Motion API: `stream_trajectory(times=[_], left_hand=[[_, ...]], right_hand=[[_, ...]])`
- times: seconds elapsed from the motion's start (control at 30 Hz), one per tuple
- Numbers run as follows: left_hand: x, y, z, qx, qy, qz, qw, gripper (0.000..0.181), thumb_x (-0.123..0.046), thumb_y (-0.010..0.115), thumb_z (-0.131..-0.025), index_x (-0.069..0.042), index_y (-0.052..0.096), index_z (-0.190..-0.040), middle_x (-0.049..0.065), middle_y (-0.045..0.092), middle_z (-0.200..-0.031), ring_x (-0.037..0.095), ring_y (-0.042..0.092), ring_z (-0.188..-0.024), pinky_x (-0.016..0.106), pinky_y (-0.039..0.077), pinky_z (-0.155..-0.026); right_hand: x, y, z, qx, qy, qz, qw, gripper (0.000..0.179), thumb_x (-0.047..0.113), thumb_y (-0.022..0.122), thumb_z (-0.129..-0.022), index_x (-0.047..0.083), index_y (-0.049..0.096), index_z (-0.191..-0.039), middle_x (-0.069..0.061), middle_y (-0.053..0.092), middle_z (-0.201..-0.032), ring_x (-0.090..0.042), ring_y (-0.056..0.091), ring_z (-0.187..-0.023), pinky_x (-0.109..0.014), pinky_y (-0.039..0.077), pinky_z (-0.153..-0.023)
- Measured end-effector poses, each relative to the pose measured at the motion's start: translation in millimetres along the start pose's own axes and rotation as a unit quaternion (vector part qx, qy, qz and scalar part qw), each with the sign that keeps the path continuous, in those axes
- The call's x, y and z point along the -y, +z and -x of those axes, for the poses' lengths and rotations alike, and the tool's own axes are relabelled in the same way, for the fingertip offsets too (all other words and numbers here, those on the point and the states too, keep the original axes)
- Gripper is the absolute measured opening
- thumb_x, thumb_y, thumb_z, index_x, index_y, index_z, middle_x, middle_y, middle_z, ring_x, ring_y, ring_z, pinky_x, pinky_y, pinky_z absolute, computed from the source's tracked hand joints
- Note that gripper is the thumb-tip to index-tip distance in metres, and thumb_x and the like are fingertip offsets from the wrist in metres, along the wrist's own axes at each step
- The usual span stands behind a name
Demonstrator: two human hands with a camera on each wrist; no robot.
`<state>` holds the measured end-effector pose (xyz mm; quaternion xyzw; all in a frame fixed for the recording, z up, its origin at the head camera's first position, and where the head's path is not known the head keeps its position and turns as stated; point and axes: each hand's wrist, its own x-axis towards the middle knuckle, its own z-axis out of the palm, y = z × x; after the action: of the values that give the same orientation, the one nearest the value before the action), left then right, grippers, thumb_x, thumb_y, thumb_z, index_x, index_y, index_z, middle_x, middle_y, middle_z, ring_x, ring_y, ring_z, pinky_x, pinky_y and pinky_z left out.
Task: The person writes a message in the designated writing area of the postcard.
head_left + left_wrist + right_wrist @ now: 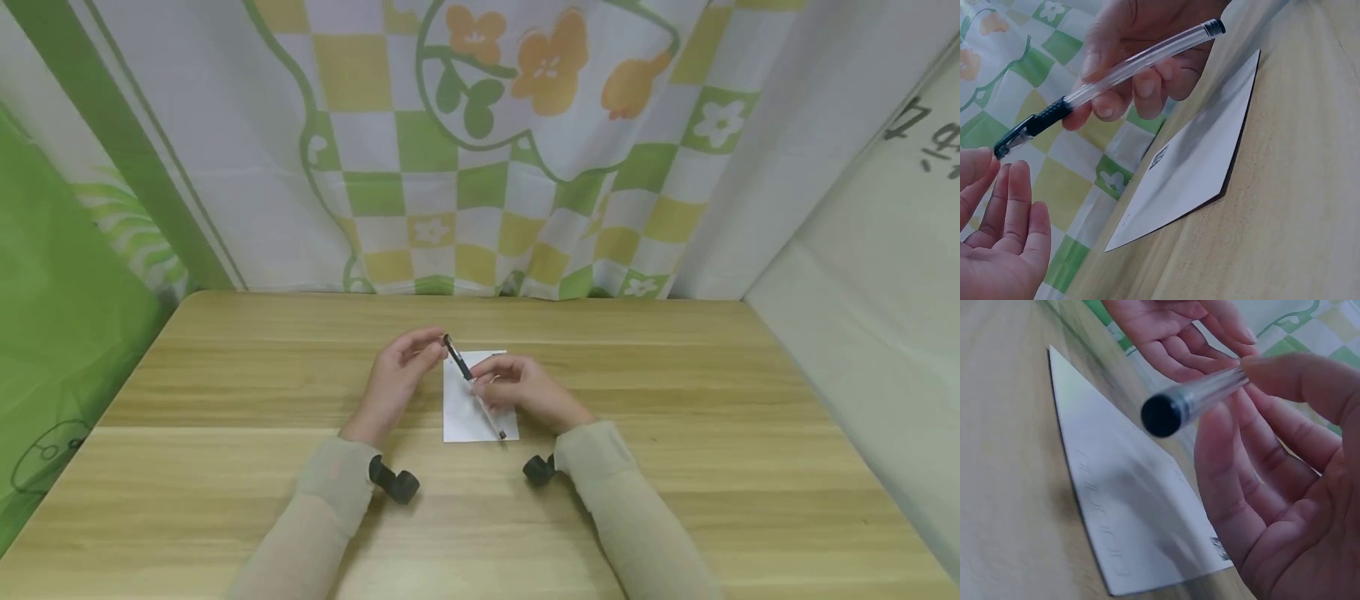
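A gel pen [458, 360] with a clear barrel and a black cap is held aslant above a white envelope-like paper [461, 421]. My left hand [396, 371] pinches the capped end between thumb and index finger; its other fingers are spread loosely in the left wrist view. With thumb and fingers my right hand [534, 392] grips the clear barrel [1147, 57]. The pen's black end plug [1161, 415] points toward the right wrist camera. On the paper are a small dark printed square [1159, 157] and a row of faint marks [1100, 519] along one edge.
Under the paper is a wood-grain table [225, 500]. A curtain [480, 200] with checks and flowers hangs behind its far edge. Green cloth [67, 333] stands at the left and a pale sheet [885, 292] with dark writing at the right. Black wrist devices [401, 486] sit at both sleeves.
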<state>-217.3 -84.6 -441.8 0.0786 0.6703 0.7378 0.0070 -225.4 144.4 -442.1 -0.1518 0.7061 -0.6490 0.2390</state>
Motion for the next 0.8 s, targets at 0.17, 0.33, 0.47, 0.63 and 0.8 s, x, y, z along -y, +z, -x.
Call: stream_trajectory(times=[0.17, 0.33, 0.47, 0.63, 0.8], left_hand=[[-2.4, -2.1, -0.6, 0.005, -0.014, -0.003, 0.9999, 0.032, -0.01, 0.06, -0.102, 0.004, 0.06, -0.13, 0.026, 0.062, -0.129, 0.023, 0.066, -0.111, 0.03, 0.051, -0.101], [-2.1, -6.4, -1.1, -0.003, -0.033, -0.01, 0.9994, 0.03, -0.01, 0.059, -0.103, 0.006, 0.061, -0.128, 0.03, 0.061, -0.129, 0.033, 0.063, -0.118, 0.031, 0.051, -0.101], [-3.9, -11.0, -1.8, -0.016, -0.052, -0.022, 0.9983, 0.03, -0.012, 0.056, -0.104, 0.005, 0.061, -0.129, 0.029, 0.061, -0.131, 0.039, 0.06, -0.123, 0.027, 0.052, -0.099], [-4.4, -19.4, -2.4, -0.014, -0.059, -0.037, 0.9975, 0.031, -0.014, 0.055, -0.105, 0.004, 0.06, -0.13, 0.028, 0.061, -0.131, 0.039, 0.06, -0.123, 0.028, 0.052, -0.099], [-5.9, -22.8, -3.3, -0.023, -0.056, -0.06, 0.9964, 0.031, -0.014, 0.055, -0.105, 0.005, 0.06, -0.129, 0.027, 0.062, -0.129, 0.039, 0.061, -0.121, 0.031, 0.052, -0.101]], right_hand=[[3, -8, 1.0, -0.033, 0.005, 0.01, 0.9994, 0.032, 0.001, 0.069, -0.089, -0.007, 0.065, -0.12, -0.008, 0.069, -0.094, -0.014, 0.063, -0.076, -0.026, 0.057, -0.068], [4, -14, 0.9, -0.063, 0.038, 0.03, 0.9969, 0.032, 0.0, 0.068, -0.089, -0.006, 0.064, -0.121, -0.01, 0.069, -0.093, -0.016, 0.062, -0.071, -0.027, 0.056, -0.065], [10, -18, 5.1, -0.089, 0.051, 0.063, 0.9927, 0.029, 0.0, 0.068, -0.091, -0.005, 0.064, -0.12, -0.013, 0.068, -0.097, -0.018, 0.061, -0.072, -0.029, 0.057, -0.067], [17, -22, 8.4, -0.112, 0.05, 0.112, 0.9862, 0.028, -0.002, 0.066, -0.091, -0.009, 0.064, -0.119, -0.016, 0.067, -0.1, -0.018, 0.062, -0.075, -0.029, 0.058, -0.069], [20, -28, 10.5, -0.141, 0.053, 0.182, 0.9718, 0.026, 0.001, 0.065, -0.094, -0.007, 0.065, -0.118, -0.017, 0.068, -0.102, -0.02, 0.064, -0.079, -0.03, 0.059, -0.071]])
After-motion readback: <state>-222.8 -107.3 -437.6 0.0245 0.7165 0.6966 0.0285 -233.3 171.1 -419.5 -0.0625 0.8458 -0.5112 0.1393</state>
